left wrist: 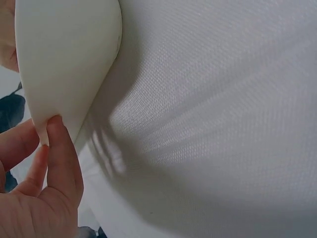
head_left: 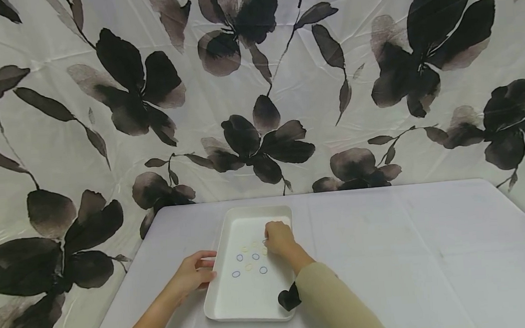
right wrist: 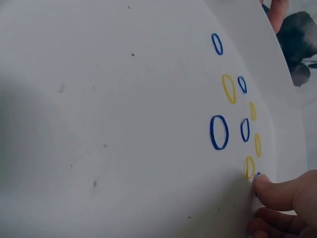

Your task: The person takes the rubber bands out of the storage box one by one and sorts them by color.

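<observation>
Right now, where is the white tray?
In the head view, the white tray is low and just left of centre, the left hand pinching its left edge and the right hand at its upper right.

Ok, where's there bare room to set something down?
Widest: the table right of the right sleeve. In the tray, bare but for specks: the near end, between the rings and near rim, and the far-left corner. Crowded: mid-tray, where blue and yellow rings cluster and the right hand is at a blue one; the left hand grips the left rim.
</observation>
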